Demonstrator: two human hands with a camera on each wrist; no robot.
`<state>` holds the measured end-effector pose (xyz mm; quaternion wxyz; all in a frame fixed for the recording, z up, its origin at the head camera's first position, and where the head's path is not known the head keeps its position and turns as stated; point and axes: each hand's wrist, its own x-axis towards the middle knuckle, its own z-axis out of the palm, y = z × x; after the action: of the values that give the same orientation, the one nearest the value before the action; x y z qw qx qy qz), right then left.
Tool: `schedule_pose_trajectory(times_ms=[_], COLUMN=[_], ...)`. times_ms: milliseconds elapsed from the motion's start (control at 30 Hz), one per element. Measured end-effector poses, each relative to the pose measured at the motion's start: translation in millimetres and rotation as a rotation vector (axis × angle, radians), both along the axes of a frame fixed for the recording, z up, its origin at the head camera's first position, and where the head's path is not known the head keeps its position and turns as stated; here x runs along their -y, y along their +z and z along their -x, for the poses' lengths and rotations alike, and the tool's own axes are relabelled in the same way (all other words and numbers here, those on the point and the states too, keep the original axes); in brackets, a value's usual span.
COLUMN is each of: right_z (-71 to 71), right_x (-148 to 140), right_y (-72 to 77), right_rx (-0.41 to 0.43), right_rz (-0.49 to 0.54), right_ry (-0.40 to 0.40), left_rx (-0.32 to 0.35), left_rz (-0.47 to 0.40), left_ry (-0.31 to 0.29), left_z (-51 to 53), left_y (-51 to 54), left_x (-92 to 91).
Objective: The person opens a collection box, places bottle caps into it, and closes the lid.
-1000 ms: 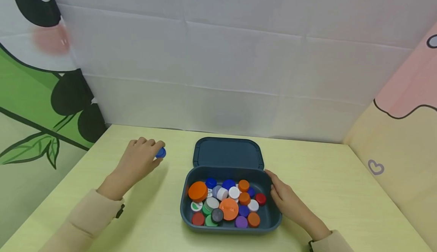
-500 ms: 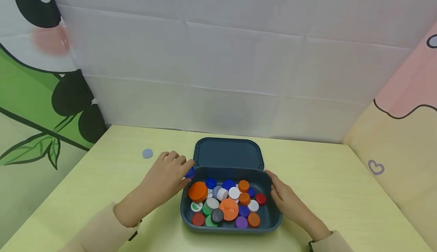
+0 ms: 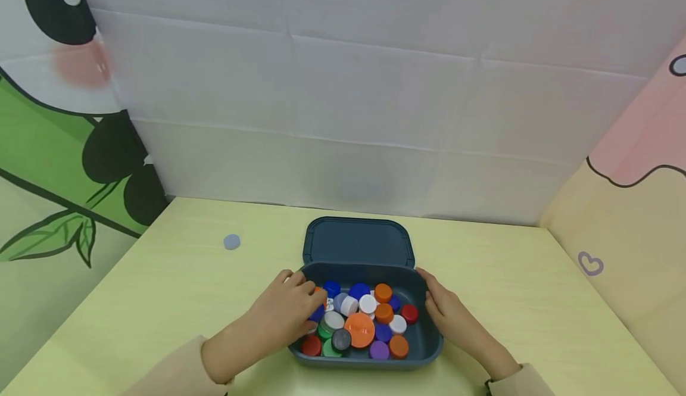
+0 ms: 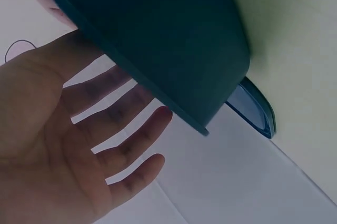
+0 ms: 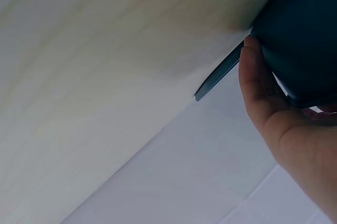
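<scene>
In the head view my left hand (image 3: 278, 312) reaches over the left rim of a dark blue-grey box (image 3: 429, 351). Thumb and index finger pinch a blue bottle cap (image 3: 317, 312) above the caps inside. In the left wrist view the fingertips pass behind the box wall (image 4: 152, 39), which hides the pinched cap. At the right side of the box, my right hand (image 3: 455, 315) grips the rim, thumb over the edge and fingers along the outer wall. Loose bottle caps fill the box, among them a large orange cap (image 3: 359, 330), a purple cap (image 3: 379, 350) and a black cap (image 3: 340, 339).
The box's lid (image 3: 358, 241) lies folded back behind it on the pale yellow table (image 3: 498, 271). A pale blue-grey disc (image 3: 231, 242) lies on the table at the left. White sheeting (image 3: 343, 116) hangs along the back edge, with printed panels at both sides.
My left hand has moved right and toward me with the blue cap, from above the table to over the box. This uncovered the pale disc. The right hand stays in place.
</scene>
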<state>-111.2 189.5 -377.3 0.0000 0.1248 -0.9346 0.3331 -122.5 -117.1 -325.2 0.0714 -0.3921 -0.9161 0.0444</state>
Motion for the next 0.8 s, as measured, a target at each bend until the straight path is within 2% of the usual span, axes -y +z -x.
schedule_pose_trajectory(times_ms=[300,567,800], right_z=[0.3,0.4,0.1], right_x=[0.2,-0.4,-0.3], right_y=[0.8,0.4,2.0], right_rx=[-0.001,0.004,-0.002], right_rz=[-0.002,-0.008,-0.012], right_ry=[0.002,-0.011,-0.007], left_rx=[0.088,0.135,0.126], left_rz=[0.1,0.131,0.143], left_ry=[-0.01,0.001,0.024], left_z=[-4.8,-5.2,-5.1], left_y=[-2.9,-2.5,-2.8], left_x=[-7.2,-10.0,-10.6])
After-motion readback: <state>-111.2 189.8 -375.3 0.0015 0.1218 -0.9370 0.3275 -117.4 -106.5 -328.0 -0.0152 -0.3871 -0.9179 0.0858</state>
